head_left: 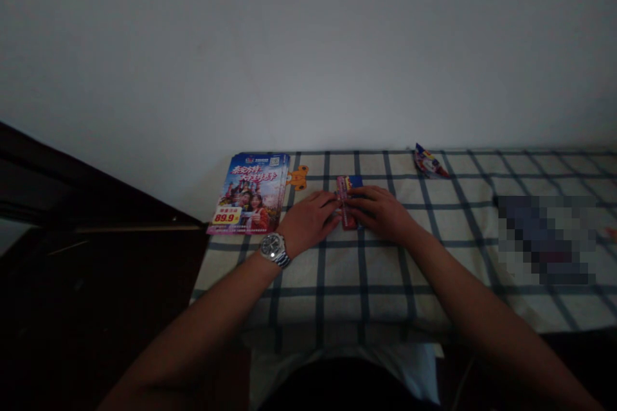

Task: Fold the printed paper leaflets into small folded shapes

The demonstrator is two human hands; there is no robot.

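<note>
On a surface spread with a checked cloth, a person's two bare hands meet over a folded paper. The paper lies near the middle of the cloth, its narrow shape running away from the person; pink and red show on the left and at the near end, blue and yellow at the far right corner. The left hand, wearing a watch at the wrist, touches the paper's left edge with bent fingers. The right hand lies over the right side, its fingers reaching across the paper. Each grip is narrow; whether either one pinches the paper or only presses it cannot be told. To the left, just beyond the watch, is a stack of printed leaflets, with an orange bear figure beside its right edge. Farther right, near the wall, lies a second, pointed piece of coloured paper. A pixelated patch hides part of the right side.
</note>
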